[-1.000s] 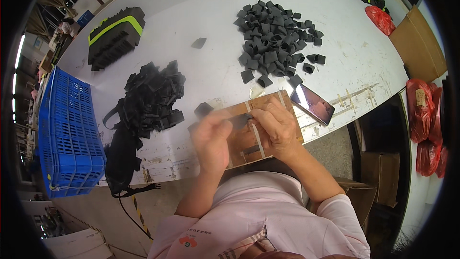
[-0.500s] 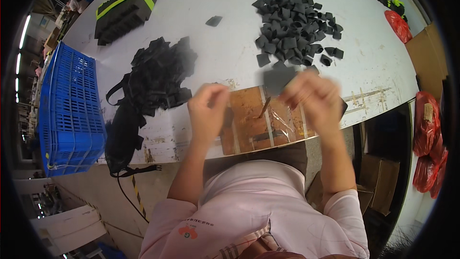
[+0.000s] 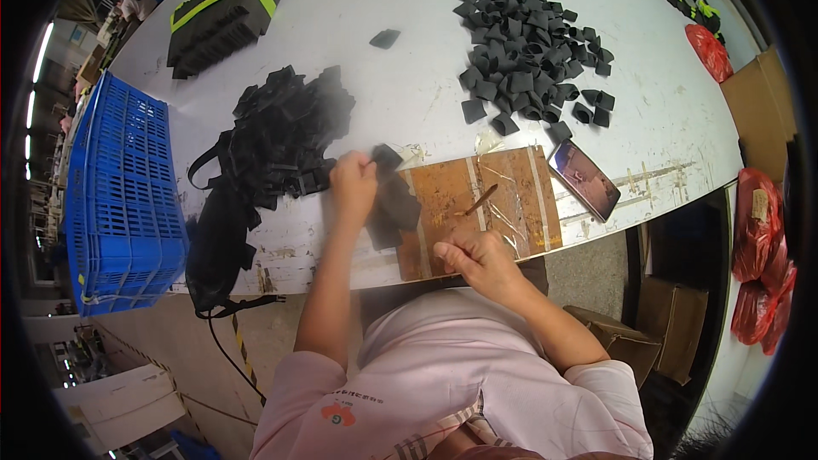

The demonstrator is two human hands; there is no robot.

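Observation:
My left hand (image 3: 352, 187) is closed in a pinch at the edge of a dark fabric piece (image 3: 388, 157), left of the brown board. Beside that hand, several flat dark pieces (image 3: 394, 211) lie by the board's left edge. My right hand (image 3: 484, 262) is over the front of the brown taped board (image 3: 532, 196), its thumb and fingers pressed together. Whatever it may hold is hidden. A thin brown tool (image 3: 482, 199), perhaps a blade, lies on the board above my right hand. To the left of my left hand is a heap of black straps and fabric (image 3: 285, 132).
Small dark fabric loops (image 3: 515, 51) are heaped at the far right, with one loose piece (image 3: 384, 38) farther left. A phone (image 3: 585, 179) lies right of the board. A blue crate (image 3: 132, 196) stands left. A stack with a lime band (image 3: 226, 21) sits far left.
My right hand has moved left and toward me, uncovering the phone. The dark piece near it is gone from the board's far edge; a dark piece now shows at my left hand.

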